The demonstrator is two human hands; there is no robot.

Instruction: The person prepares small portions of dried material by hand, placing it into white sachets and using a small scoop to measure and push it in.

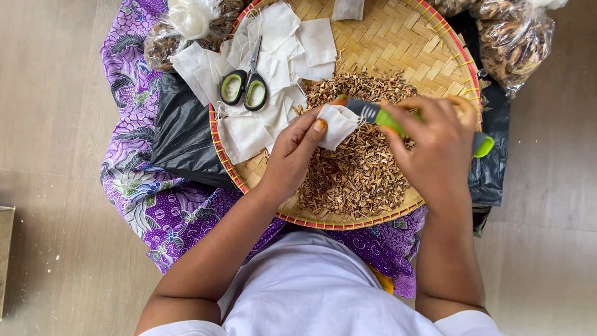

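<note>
Head view: left hand [292,152] pinches a small white cloth pouch [337,124]; right hand [435,146] grips a green-grey tool [376,115], both over brown dried chips [357,177] on a round woven tray [385,37]. Farther left lie flat white pouches [283,37] and green-handled scissors [245,87]. Crinkly clear bags [513,40] sit far right, on purple patterned cloth [134,186].

The person wears a plain white top with short sleeves; the sleeve hems show at the near edge, one on the left upper arm and one on the right. Both forearms are bare down to the wrists, with no watch or bracelet visible. The left hand [292,152] has an orange-tinted thumbnail. The right hand [435,146] shows no ring. A purple patterned cloth with floral and leaf prints in white and grey wraps the lap.
</note>
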